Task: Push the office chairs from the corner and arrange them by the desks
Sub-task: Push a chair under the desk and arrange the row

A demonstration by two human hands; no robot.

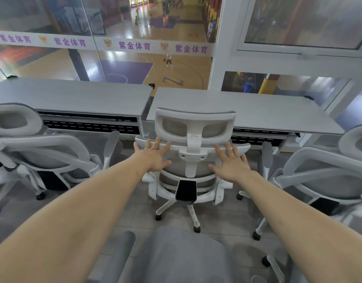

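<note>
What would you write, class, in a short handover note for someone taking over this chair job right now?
Left hand: open, fingers spread, flat on the back of the middle chair, left of its spine.
Right hand: open, flat on the same chair back, right of the spine.
The middle chair faces the right desk, near that desk's left end.
Done, by the look of it: the left chair sits by the left desk, and the right chair by the right desk's far end.
Left: ease the middle chair in; a further grey chair waits at the bottom of the view.
</note>
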